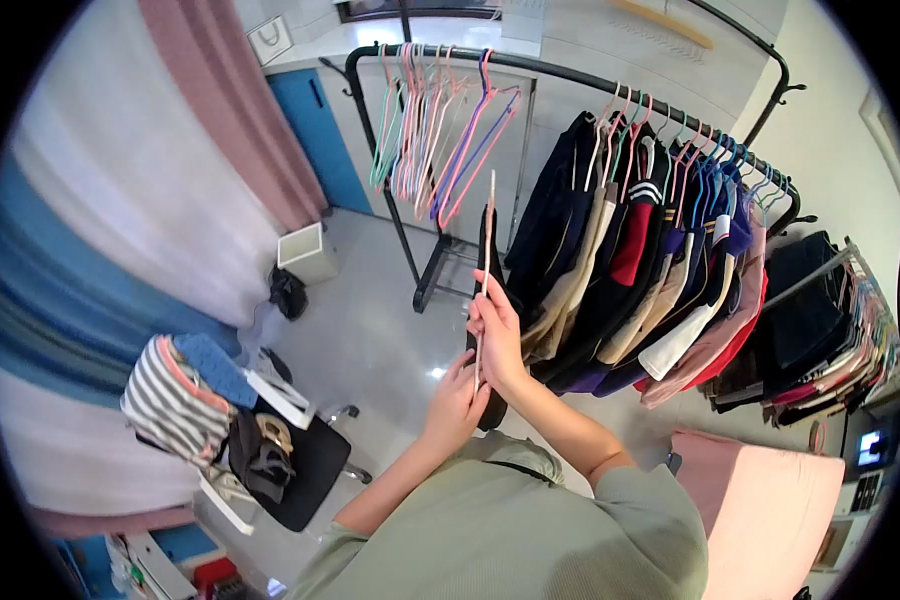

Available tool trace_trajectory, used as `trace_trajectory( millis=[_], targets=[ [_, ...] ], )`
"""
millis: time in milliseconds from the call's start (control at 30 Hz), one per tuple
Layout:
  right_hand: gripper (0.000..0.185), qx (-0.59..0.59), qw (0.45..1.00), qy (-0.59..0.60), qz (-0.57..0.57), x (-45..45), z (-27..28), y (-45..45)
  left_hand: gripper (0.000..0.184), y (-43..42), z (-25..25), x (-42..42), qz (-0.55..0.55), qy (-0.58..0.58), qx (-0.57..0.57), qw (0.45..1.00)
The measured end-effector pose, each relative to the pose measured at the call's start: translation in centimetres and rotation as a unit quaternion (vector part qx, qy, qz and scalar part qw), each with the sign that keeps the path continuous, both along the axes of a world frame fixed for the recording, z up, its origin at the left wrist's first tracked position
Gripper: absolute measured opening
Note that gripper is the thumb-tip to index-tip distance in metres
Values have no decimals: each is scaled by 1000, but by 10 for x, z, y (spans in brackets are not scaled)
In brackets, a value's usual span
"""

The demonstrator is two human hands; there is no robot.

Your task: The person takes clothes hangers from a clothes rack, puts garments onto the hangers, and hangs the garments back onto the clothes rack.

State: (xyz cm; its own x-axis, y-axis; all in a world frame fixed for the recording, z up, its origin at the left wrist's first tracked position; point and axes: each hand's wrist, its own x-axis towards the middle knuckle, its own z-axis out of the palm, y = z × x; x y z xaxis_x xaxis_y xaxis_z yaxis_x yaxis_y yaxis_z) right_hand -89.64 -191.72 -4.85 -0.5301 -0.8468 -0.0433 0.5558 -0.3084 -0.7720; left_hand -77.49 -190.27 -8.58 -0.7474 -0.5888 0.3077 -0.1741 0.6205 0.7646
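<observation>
In front of my body a pale clothes hanger [490, 215] is held upright and seen almost edge-on. A dark garment [486, 265] hangs along it, showing above and below my hands; its kind cannot be made out. My right hand [498, 335] grips the middle of the hanger, with the index finger stretched across it. Lower down, my left hand [456, 400] is closed at the near end, fingers against the hanger and the dark cloth. Just beyond, to the right, jackets [625, 250] hang close together on a black clothes rack [560, 72].
Several bare hangers [430, 150] hang at the rack's left end. A black office chair [320, 470] at left carries a striped cloth [175, 400] and a cap. A white bin [308, 252] stands by the curtain [140, 150]. More folded clothes [820, 330] hang at right, above a pink-covered surface [770, 500].
</observation>
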Motion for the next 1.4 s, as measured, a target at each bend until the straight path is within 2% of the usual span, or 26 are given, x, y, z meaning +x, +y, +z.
trace_trajectory(
  millis=[133,300,400,667,767,833,900,1000,1067,1133,1233,1400],
  targets=[
    [37,3,998,9,-64,-12,0,-24,31,-43,2,-9,-69,9,-40,997],
    [41,28,992,89,-91,-33,9,-43,38,-76,16,-28,-113,38,-32,992],
    [42,50,980,155,-115,-52,25,-57,41,-95,29,-47,-123,23,-74,989],
    [48,13,972,218,-87,-121,61,-82,39,-117,63,-117,-103,39,-130,985],
    [51,-28,972,217,-84,-144,76,-89,37,-125,73,-144,-84,43,-142,985],
    [60,-42,977,195,-71,-165,78,-91,37,-130,71,-163,-77,47,-133,987],
    [59,-50,976,191,-94,-178,74,-94,37,-132,69,-179,-77,39,-122,989],
    [60,10,985,121,-125,-191,63,-93,35,-132,54,-201,-82,23,-96,992],
    [61,4,983,122,-139,-198,52,-89,35,-127,46,-215,-87,-1,-77,993],
    [61,0,979,132,-158,-201,52,-86,36,-124,47,-224,-105,-4,-111,988],
    [63,-24,969,168,-181,-203,53,-82,40,-119,51,-230,-126,7,-137,983],
    [75,-1,896,382,-226,-201,42,-77,46,-113,47,-228,-139,41,-145,979]
  ],
)
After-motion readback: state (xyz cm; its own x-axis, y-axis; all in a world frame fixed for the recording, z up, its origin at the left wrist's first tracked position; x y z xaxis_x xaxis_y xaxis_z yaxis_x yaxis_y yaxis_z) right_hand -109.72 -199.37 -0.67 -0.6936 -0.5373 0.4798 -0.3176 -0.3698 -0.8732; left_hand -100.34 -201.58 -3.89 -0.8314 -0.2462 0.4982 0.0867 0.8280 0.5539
